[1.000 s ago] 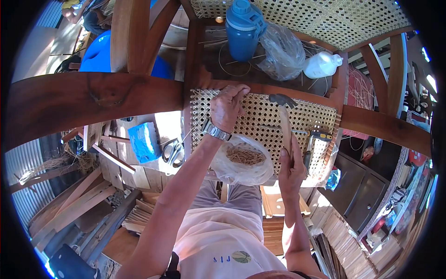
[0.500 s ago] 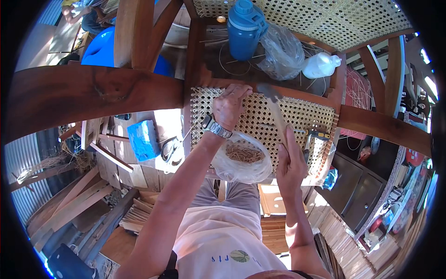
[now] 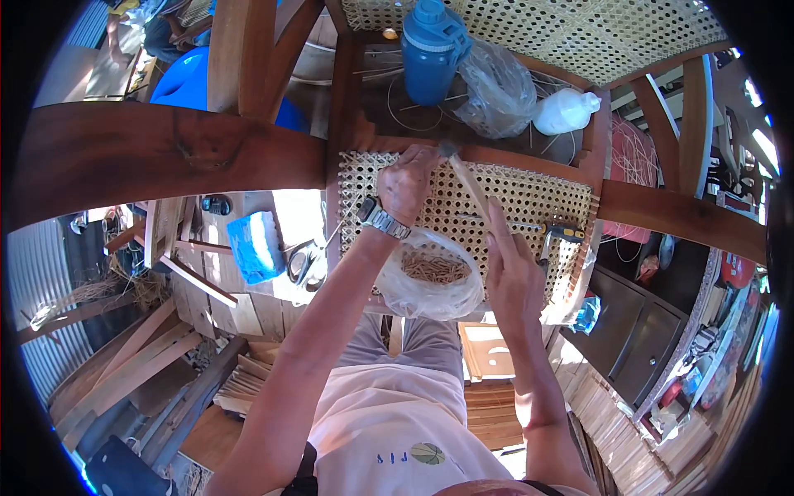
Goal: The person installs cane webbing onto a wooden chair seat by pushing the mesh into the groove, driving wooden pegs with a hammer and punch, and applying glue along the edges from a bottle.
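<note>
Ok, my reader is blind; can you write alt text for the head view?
A person's right hand holds a hammer, its head beside the left hand at the far edge of a cane panel. A plastic bag of brown sticks and a screwdriver lie on it.

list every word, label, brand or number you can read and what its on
No text reads clearly.
Pale shirt: a few blue letters beside a leaf print, too blurred to quote.
Wristwatch: any figures on its face are too small to read.
</note>
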`<state>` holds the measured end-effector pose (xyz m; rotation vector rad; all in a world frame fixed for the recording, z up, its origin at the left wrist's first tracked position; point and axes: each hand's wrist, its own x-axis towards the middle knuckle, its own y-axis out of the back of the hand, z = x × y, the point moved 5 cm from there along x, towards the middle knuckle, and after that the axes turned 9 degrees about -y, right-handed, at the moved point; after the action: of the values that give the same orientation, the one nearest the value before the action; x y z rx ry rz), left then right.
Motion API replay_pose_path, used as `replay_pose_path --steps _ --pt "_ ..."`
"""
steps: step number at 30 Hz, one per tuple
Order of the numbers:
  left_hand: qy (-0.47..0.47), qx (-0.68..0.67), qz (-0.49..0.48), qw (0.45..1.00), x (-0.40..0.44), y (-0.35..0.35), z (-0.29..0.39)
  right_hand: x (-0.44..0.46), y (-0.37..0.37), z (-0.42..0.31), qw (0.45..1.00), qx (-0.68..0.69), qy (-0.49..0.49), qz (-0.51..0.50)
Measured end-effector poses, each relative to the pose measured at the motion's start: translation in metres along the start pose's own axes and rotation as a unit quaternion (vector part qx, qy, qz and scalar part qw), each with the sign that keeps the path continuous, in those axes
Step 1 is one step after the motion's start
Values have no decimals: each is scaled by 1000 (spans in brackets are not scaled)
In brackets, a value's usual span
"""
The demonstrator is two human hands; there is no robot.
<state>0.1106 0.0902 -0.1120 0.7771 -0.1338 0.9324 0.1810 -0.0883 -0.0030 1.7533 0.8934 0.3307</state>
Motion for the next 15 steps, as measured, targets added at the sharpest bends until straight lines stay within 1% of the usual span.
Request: replay_pose_path --steps 2,3,5,6,8,9,10,11,12,14,15 --pt "21 -21 16 999 1 1 0 -3 4 3 993 95 21 61" --pt "22 -21 15 999 -1 2 -1 -3 3 2 994 95 20 59" --pt "-22 18 -18 999 0 -1 0 1 -3 2 1000 13 -4 2" --pt "-25 16 -19 999 1 -1 2 -1 -1 3 1000 13 -6 4" --pt "8 -35 -7 999 3 2 2 -6 5 10 995 93 -3 36" --pt "8 -35 -8 999 5 5 6 -10 1 15 995 94 -3 36" --pt "89 -102 -9 991 4 8 3 -15 -2 26 986 153 -14 71" --pt "170 -168 -11 971 4 12 5 -22 -7 38 972 211 -26 104" --pt "170 -168 -11 971 5 20 13 -28 -18 50 972 210 -26 104" --pt "195 -193 50 960 -1 41 24 -46 -41 82 962 225 -69 140" --pt "198 -189 50 960 -4 49 26 -54 -52 92 962 227 -69 136"
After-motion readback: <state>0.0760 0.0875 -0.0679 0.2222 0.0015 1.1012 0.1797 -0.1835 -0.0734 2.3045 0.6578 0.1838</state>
